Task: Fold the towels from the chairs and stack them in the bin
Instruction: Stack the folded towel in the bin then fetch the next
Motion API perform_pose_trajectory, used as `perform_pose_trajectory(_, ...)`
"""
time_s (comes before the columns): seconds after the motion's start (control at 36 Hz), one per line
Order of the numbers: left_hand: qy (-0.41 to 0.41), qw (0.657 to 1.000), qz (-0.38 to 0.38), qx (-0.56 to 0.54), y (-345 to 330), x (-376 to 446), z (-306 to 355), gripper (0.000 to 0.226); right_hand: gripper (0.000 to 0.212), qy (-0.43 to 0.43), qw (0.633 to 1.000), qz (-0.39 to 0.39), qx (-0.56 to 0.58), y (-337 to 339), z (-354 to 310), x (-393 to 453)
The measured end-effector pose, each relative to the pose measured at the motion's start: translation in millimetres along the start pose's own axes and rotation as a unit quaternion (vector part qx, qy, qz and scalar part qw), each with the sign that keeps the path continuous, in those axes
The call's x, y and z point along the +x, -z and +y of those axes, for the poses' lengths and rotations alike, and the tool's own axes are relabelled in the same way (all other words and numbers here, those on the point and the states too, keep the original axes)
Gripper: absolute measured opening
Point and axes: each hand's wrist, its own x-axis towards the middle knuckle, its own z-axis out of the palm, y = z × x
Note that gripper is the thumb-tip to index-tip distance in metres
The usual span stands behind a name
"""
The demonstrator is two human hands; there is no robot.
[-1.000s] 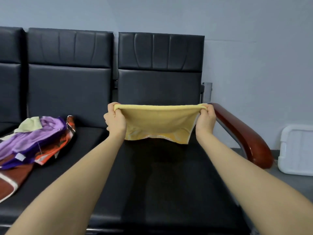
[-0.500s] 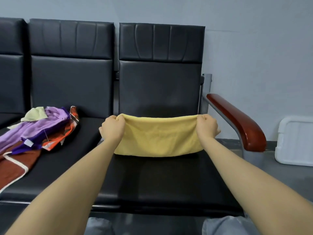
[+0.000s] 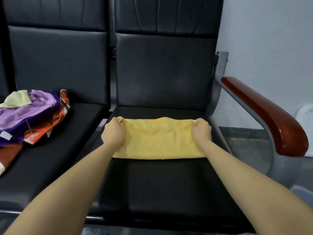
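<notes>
While both sets of fingers are curled, each hand pinches one far corner of the yellow towel (image 3: 159, 138). The left hand (image 3: 113, 134) grips the towel's left end, with a fold of cloth showing between thumb and fingers at the top of the fist. The right hand (image 3: 201, 129) grips the right end in the same way, one fingernail visible at the top. Both wrists rest over the towel's side edges, and both bare forearms run back to the lower corners of the frame.

The towel lies flat at the centre of the frame, folded into a wide band, on the black seat (image 3: 166, 184) of the right-hand chair. Its near edge is straight; its far edge sits close to the backrest (image 3: 166, 70).

At centre right, a red-brown armrest (image 3: 271, 116) on a grey metal frame stands beside that seat. A white bin (image 3: 307, 116) is partly visible behind the armrest at the right edge, on the floor.

At centre left, a loose pile of towels (image 3: 30, 116) in pale green, purple, orange and brown lies on the neighbouring seat, well apart from the yellow towel.
</notes>
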Motion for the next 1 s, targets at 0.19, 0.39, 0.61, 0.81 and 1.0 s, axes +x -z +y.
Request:
perform_pose_trajectory(0.19,0.008,0.997,0.07,-0.023,-3.4,30.7,11.4,0.024,0.02,0.041,0.996,0.081,-0.02,-14.1,-15.8,20.7)
perform_pose_trajectory(0.39,0.025,0.997,0.071,0.004,-9.8,68.7,21.6,0.03,0.021,0.059,0.993,0.091,-0.042,-26.2,-28.1,51.7)
perform_pose_trajectory(0.61,0.04,0.984,0.003,0.172,-38.3,68.8,4.4,0.051,0.043,0.191,0.971,0.018,-0.141,-54.0,-13.3,49.2)
perform_pose_trajectory(0.81,0.049,0.969,-0.026,0.239,-34.2,44.4,-8.9,0.055,0.051,0.327,0.907,-0.202,-0.174,-69.3,-16.2,14.3)
perform_pose_trajectory(1.0,0.041,0.956,-0.036,0.288,-22.9,11.5,-10.2,0.041,0.052,0.302,0.864,-0.271,-0.297,-60.3,-9.5,-6.9)
